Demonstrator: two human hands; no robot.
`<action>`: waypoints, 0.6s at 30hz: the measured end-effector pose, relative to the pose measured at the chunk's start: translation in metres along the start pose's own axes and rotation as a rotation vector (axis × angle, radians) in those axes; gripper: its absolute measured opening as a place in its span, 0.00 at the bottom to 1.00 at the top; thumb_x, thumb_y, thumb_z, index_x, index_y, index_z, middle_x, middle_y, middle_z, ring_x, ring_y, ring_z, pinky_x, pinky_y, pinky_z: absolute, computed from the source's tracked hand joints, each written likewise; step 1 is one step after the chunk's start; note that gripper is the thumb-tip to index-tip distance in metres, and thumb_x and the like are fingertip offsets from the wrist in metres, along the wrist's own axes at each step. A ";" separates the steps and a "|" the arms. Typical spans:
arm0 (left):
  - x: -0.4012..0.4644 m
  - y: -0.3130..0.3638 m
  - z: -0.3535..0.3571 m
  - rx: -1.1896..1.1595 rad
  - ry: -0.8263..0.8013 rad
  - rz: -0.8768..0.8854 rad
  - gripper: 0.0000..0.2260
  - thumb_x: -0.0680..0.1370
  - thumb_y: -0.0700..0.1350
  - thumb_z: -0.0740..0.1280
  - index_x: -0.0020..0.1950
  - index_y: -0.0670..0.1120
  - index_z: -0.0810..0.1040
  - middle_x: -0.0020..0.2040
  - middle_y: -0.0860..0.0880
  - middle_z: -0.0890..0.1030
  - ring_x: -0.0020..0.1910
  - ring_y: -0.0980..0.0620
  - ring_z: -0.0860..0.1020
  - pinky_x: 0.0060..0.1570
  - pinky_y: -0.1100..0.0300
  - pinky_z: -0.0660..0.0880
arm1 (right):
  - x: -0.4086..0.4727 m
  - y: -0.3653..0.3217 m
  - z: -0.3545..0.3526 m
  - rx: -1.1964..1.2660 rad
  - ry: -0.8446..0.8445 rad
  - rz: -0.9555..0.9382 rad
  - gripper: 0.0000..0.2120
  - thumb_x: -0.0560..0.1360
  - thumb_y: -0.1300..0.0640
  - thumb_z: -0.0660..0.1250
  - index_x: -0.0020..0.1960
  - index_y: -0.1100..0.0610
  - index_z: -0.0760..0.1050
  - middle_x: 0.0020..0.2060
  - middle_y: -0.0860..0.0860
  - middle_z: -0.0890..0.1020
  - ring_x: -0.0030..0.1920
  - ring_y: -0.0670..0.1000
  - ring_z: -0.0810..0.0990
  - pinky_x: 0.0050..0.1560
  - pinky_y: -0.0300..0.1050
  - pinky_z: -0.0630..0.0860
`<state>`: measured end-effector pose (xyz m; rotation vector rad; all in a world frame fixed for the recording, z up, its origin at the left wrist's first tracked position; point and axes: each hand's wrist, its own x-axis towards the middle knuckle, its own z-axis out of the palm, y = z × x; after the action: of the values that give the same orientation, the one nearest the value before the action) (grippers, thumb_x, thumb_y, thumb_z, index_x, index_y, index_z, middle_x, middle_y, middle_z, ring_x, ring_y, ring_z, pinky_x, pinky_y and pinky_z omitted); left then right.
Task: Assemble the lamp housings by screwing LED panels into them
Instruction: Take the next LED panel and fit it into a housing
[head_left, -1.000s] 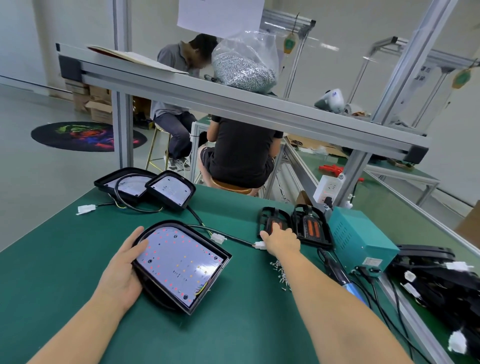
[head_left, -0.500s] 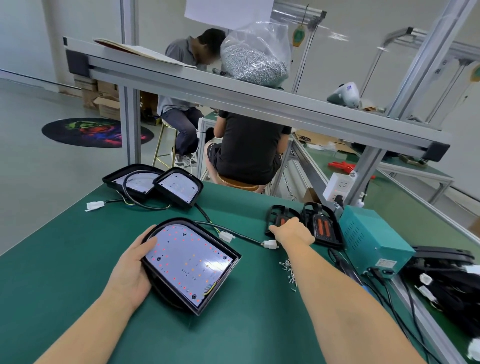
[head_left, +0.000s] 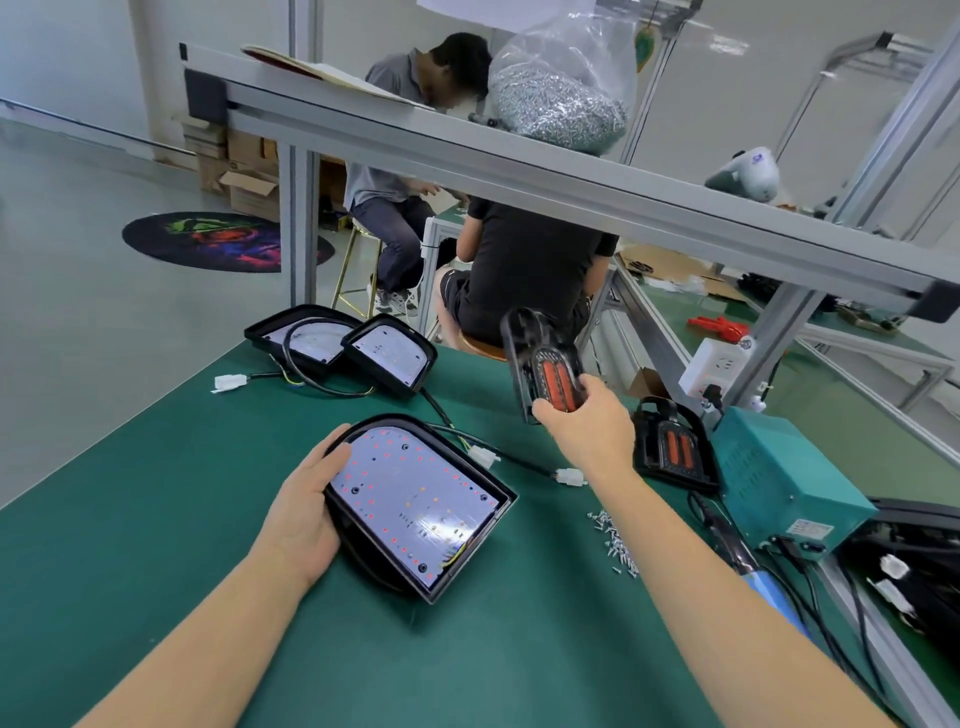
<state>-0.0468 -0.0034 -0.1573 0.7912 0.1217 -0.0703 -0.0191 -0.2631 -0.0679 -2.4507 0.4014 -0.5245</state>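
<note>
L hand (head_left: 306, 512) grips lamp housing (head_left: 415, 499) w/ LED panel (head_left: 410, 501), R hand (head_left: 587, 426) just behind it pinches a black-orange part (head_left: 545, 364), lifted above table (head_left: 156, 519).

Bare mat (head_left: 156, 519) left; screws (head_left: 615, 540) right
</note>
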 end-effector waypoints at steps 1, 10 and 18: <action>0.000 0.000 0.001 0.005 0.004 -0.001 0.11 0.80 0.42 0.60 0.61 0.48 0.77 0.52 0.48 0.84 0.48 0.51 0.83 0.43 0.57 0.81 | -0.015 -0.010 -0.001 0.004 -0.010 -0.078 0.18 0.64 0.39 0.68 0.47 0.50 0.74 0.41 0.48 0.79 0.45 0.54 0.78 0.42 0.47 0.73; -0.009 0.008 0.015 -0.032 0.046 -0.146 0.19 0.82 0.54 0.57 0.63 0.43 0.77 0.56 0.43 0.82 0.55 0.46 0.80 0.55 0.48 0.75 | -0.131 -0.036 0.006 -0.173 -0.129 -0.455 0.34 0.62 0.40 0.65 0.64 0.55 0.76 0.56 0.50 0.79 0.55 0.54 0.74 0.58 0.48 0.67; -0.019 -0.001 0.019 0.030 -0.003 -0.257 0.24 0.82 0.55 0.54 0.65 0.39 0.75 0.61 0.40 0.79 0.61 0.42 0.77 0.63 0.44 0.70 | -0.151 -0.016 0.001 -0.298 -0.162 -0.450 0.31 0.64 0.39 0.63 0.62 0.53 0.76 0.56 0.47 0.77 0.55 0.52 0.72 0.54 0.45 0.63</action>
<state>-0.0639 -0.0170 -0.1422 0.8019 0.2193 -0.3170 -0.1482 -0.1905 -0.1001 -2.8623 -0.1591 -0.4667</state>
